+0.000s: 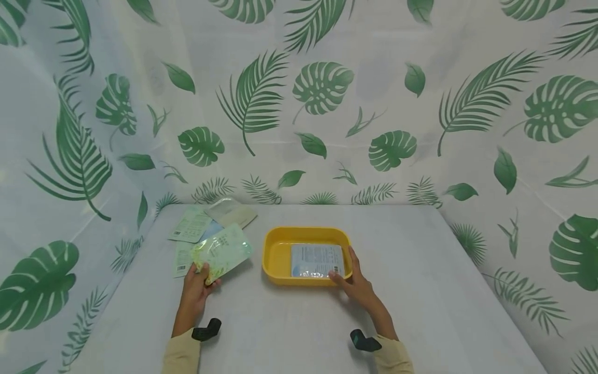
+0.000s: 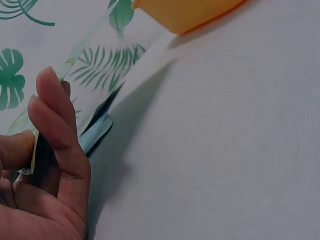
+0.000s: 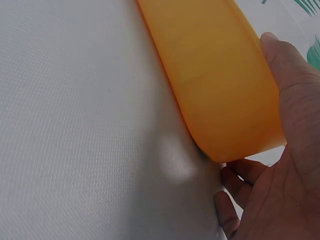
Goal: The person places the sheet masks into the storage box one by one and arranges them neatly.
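In the head view my left hand (image 1: pixel 197 287) pinches a pale green sheet-mask packet (image 1: pixel 223 252) by its lower left corner, thumb on top. The packet tilts above other packets on the table. The left wrist view shows the left hand (image 2: pixel 57 150) with the packet edge-on between thumb and fingers. My right hand (image 1: pixel 358 284) grips the near right corner of a yellow tray (image 1: pixel 275 281), thumb at the rim and fingers along the outer wall. Inside the tray, toward its right end, lies a blue-grey packet (image 1: pixel 317 258) with printed text.
Left of the tray lie several packets: a green one (image 1: pixel 190 226) at the back left, a cream one with a clear part (image 1: pixel 244 215), and others partly covered. A white cloth covers the table (image 1: pixel 299 327). Leaf-patterned cloth (image 1: pixel 327 171) hangs behind and along both sides.
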Motion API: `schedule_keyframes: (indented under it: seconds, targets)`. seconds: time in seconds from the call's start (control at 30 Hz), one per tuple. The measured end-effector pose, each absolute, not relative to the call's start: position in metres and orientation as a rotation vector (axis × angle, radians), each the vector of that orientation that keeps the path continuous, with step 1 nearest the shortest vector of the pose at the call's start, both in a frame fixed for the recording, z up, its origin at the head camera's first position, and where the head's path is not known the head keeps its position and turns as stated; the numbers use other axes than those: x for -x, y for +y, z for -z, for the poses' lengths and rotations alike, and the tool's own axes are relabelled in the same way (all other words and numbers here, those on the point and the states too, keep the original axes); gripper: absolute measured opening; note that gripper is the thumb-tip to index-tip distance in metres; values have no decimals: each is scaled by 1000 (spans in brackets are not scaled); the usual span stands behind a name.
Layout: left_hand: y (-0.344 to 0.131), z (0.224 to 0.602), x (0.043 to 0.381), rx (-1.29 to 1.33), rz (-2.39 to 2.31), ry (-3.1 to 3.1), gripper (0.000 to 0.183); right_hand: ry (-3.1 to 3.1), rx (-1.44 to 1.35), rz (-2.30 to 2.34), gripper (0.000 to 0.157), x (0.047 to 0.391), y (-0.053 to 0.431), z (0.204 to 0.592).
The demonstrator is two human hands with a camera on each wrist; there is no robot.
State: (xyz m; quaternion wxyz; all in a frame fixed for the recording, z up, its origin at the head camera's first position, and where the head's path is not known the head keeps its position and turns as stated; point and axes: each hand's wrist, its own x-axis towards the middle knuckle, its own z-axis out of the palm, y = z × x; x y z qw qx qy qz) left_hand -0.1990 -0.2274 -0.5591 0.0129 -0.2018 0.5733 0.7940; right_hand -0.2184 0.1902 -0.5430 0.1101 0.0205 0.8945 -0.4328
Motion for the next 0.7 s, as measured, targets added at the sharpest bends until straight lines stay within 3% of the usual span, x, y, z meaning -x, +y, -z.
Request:
schedule_keyframes:
  seconds: [0.23, 0.7]
  targets:
    - [-203, 551, 208, 548, -2410, 1859, 43, 2638, -63, 1265, 96, 219, 191, 545]
    - [-151, 516, 224, 55, -2007, 2124, 45, 2634, -74, 1276, 97, 218, 192, 546]
